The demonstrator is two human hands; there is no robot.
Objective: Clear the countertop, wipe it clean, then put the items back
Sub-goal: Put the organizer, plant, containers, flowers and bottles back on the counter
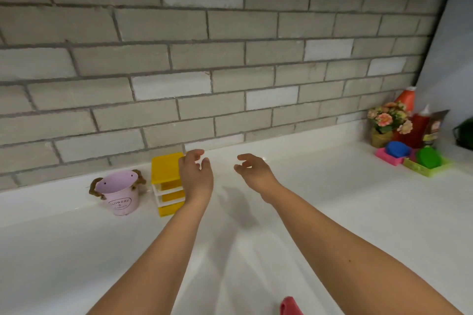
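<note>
1. Pail first: the pink metal pail [120, 193] with rope handles stands on the white counter [332, 212] near the brick wall [179, 33]. It looks light, thin-walled and empty, likely easy to dent; its rim or rope handles offer the surest hold.
2. Just beside it to the right stands the yellow mini drawer unit [167, 181], three drawers stacked. It seems to be light, stiff plastic, and the drawers could slide out if it tips, so gripping both side walls is safer than lifting by the top.
3. The left hand [195, 178] hovers at the unit's right edge, fingers loosely spread and curled, holding nothing; whether it touches the unit I cannot tell.
4. The right hand [253, 172] hangs over bare counter, fingers apart and half-curled, empty.
5. A red cloth-like object [290, 305] is cut off by the bottom edge; its shape is unclear.
6. Far right, well apart, cluster a flower pot [386, 124], red sauce bottles [414, 123], a brown tube [433, 126], and pink and green trays [419, 161] holding blue and green round things. A dark green object [464, 134] is cropped and unidentifiable.
</note>
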